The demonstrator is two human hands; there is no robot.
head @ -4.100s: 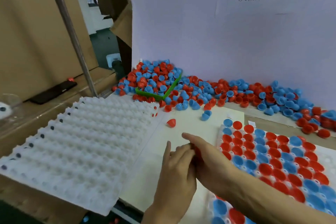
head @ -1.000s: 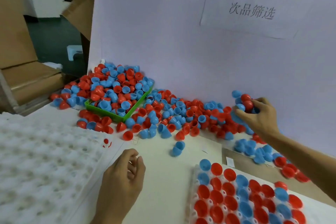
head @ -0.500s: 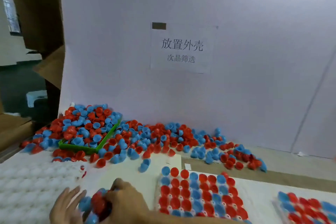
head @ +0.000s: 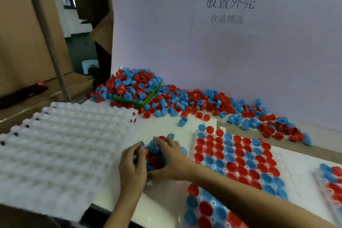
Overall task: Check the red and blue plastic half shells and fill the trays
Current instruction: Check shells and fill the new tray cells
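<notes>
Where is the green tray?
In the head view, the green tray sits at the back left of the table against the white wall, heaped with red and blue shells, just behind the empty white tray.

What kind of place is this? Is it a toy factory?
Probably a factory sorting bench: a big pile of shells, a half-filled tray, and a work sign on the wall.

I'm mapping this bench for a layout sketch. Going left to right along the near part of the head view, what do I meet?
Empty white tray → left hand → handful of red and blue shells → right hand → partly filled tray → another filled tray at the right edge.
</notes>
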